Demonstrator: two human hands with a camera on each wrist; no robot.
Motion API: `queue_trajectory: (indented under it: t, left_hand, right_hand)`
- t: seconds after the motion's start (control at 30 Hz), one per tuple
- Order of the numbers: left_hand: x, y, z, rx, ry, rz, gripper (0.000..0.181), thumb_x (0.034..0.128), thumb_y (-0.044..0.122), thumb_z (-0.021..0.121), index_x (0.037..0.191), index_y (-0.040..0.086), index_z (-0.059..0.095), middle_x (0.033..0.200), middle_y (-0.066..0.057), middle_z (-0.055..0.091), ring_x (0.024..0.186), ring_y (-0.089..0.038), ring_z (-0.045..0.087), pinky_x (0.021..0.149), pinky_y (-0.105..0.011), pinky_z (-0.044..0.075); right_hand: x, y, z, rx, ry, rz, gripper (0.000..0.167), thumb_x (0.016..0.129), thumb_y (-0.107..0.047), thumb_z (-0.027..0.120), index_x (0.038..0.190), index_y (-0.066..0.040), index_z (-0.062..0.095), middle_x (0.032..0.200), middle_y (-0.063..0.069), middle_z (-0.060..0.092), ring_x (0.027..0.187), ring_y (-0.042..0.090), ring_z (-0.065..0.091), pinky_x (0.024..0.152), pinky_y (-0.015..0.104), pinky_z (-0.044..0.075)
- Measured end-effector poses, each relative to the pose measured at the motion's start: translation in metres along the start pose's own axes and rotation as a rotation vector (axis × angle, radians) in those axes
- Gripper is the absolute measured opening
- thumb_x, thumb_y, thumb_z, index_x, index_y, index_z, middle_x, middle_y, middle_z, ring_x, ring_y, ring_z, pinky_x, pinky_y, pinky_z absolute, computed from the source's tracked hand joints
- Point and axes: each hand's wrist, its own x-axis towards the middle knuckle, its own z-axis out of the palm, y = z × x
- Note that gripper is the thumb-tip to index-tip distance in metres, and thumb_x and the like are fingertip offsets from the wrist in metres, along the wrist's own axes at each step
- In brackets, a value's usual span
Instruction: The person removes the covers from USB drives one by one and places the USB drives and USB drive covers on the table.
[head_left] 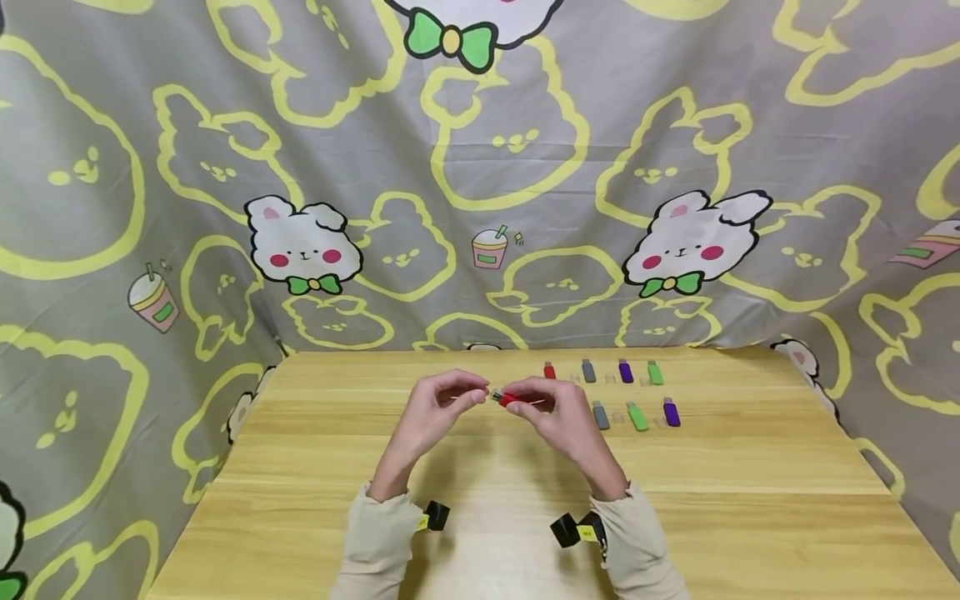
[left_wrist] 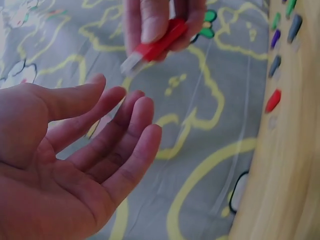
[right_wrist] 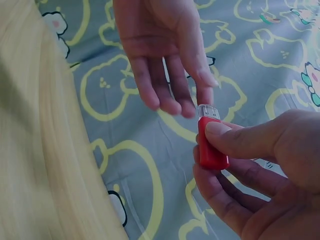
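A red USB stick [right_wrist: 212, 145] is pinched between the thumb and fingers of my right hand [head_left: 558, 408]. Its plug end points left, and what looks like a clear cap [right_wrist: 208, 111] covers it. My left hand [head_left: 438, 408] is just left of that end, fingers loosely bent and holding nothing visible. In the left wrist view, a gap separates the left fingertips [left_wrist: 142, 105] from the red stick [left_wrist: 161, 44]. The right wrist view has the left thumb and index finger close to the cap; contact there is unclear.
Behind and right of my right hand, USB sticks lie in two rows: red [head_left: 550, 370], grey [head_left: 588, 372], purple [head_left: 626, 371] and green [head_left: 655, 372] at the back; grey [head_left: 601, 416], green [head_left: 637, 417] and purple [head_left: 671, 412] nearer. Small clear caps [head_left: 618, 417] lie between them. A patterned curtain [head_left: 517, 283] borders the table.
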Motion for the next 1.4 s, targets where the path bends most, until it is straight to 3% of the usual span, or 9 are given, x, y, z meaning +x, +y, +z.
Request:
queue_trajectory:
  t: [0.13, 0.3, 1.0, 1.1, 1.23, 1.4]
  left_hand:
    - [-0.002, 0.000, 0.009, -0.021, -0.007, 0.014, 0.017, 0.0953, 0.007, 0.073, 0.111, 0.001, 0.075, 0.105, -0.012, 0.075, 0.095, -0.024, 0.072, 0.083, -0.028, 0.059]
    - [-0.004, -0.002, 0.016, -0.043, 0.033, 0.000, 0.013, 0.0917, 0.004, 0.077, 0.104, 0.000, 0.074, 0.097, -0.013, 0.075, 0.088, -0.022, 0.072, 0.078, -0.025, 0.059]
    - [-0.003, -0.002, 0.025, -0.099, 0.080, -0.052, 0.007, 0.0896, -0.001, 0.077, 0.095, -0.004, 0.073, 0.088, -0.013, 0.074, 0.078, -0.018, 0.071, 0.072, -0.026, 0.059]
    - [-0.003, -0.004, 0.021, -0.112, 0.147, -0.058, 0.007, 0.0888, -0.003, 0.077, 0.095, -0.003, 0.074, 0.088, -0.014, 0.074, 0.077, -0.018, 0.071, 0.072, -0.028, 0.060]
    - [-0.004, -0.006, 0.004, -0.146, 0.232, -0.039, 0.008, 0.0890, -0.005, 0.076, 0.096, -0.006, 0.072, 0.088, -0.019, 0.073, 0.076, -0.016, 0.071, 0.074, -0.028, 0.061]
    - [0.001, -0.007, -0.007, -0.155, 0.227, -0.011, 0.009, 0.0891, -0.005, 0.076, 0.097, -0.006, 0.073, 0.092, -0.022, 0.073, 0.078, -0.015, 0.072, 0.075, -0.028, 0.061]
  right_hand:
    - [-0.002, -0.001, 0.004, 0.019, 0.004, 0.026, 0.013, 0.089, -0.008, 0.080, 0.102, -0.008, 0.080, 0.096, 0.001, 0.077, 0.083, 0.015, 0.074, 0.073, 0.028, 0.061]
    - [-0.006, -0.004, 0.007, 0.039, 0.005, 0.058, 0.012, 0.087, -0.007, 0.082, 0.099, -0.008, 0.080, 0.094, 0.002, 0.077, 0.081, 0.014, 0.074, 0.070, 0.025, 0.061]
    - [-0.011, -0.005, 0.000, 0.013, -0.023, 0.067, 0.012, 0.089, -0.009, 0.081, 0.101, -0.008, 0.081, 0.095, 0.004, 0.078, 0.082, 0.014, 0.074, 0.072, 0.025, 0.061]
    - [-0.011, -0.005, -0.002, -0.036, 0.006, 0.083, 0.011, 0.087, -0.008, 0.082, 0.098, -0.009, 0.081, 0.093, 0.003, 0.077, 0.080, 0.013, 0.073, 0.070, 0.025, 0.060]
    - [-0.011, -0.001, -0.014, -0.091, 0.041, 0.125, 0.012, 0.086, -0.007, 0.083, 0.097, -0.010, 0.081, 0.093, 0.002, 0.077, 0.078, 0.013, 0.072, 0.068, 0.024, 0.058]
    - [-0.003, 0.010, -0.028, -0.090, 0.085, 0.168, 0.018, 0.089, -0.005, 0.080, 0.107, -0.004, 0.078, 0.097, 0.009, 0.076, 0.083, 0.020, 0.073, 0.070, 0.024, 0.059]
